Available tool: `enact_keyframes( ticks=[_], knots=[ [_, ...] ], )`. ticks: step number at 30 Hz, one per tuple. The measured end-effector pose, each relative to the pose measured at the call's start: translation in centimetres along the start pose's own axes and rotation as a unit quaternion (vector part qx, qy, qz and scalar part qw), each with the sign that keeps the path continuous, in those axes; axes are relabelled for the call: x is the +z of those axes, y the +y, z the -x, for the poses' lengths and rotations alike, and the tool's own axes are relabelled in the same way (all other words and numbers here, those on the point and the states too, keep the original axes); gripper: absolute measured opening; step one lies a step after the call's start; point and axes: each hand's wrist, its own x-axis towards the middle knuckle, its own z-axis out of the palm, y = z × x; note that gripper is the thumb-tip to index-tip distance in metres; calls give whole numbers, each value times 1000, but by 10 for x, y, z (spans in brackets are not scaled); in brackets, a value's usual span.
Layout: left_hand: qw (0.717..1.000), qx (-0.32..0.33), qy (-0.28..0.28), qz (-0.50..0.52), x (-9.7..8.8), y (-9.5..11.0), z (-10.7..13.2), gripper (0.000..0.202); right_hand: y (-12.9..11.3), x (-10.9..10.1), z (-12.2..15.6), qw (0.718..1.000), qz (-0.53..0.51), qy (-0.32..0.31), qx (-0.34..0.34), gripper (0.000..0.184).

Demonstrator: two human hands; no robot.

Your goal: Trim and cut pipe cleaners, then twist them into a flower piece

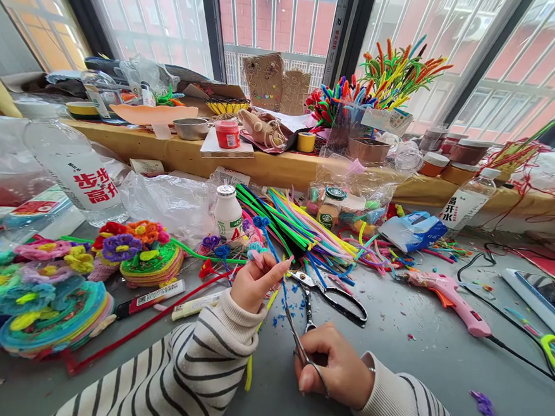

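Note:
My left hand is closed in a pinch on a thin blue pipe cleaner that rises from my fingertips toward the pile of stems. My right hand is wrapped round a slim metal tool, perhaps tweezers or small snips. Its tip points up toward the blue stem just below my left fingers. Bits of blue fluff lie on the grey table between my hands. Black-handled scissors lie just beyond my right hand.
A pile of coloured pipe cleaners lies ahead, with a small white bottle beside it. Finished chenille flowers and coiled discs fill the left. A pink glue gun and its cable lie on the right. The cluttered windowsill holds jars.

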Motion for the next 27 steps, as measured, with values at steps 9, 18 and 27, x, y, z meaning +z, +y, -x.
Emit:
enact_keyframes(
  ticks=[9,18,27],
  knots=[
    [1000,-5,9,10,1,5,1,33,0,-1,0,1000,4,0,-5,64],
    [1000,-9,9,13,3,8,1,35,0,0,0,1000,1,2,4,64],
    [1000,-29,0,10,1,5,1,34,-2,0,0,1000,-8,6,8,64]
  ],
)
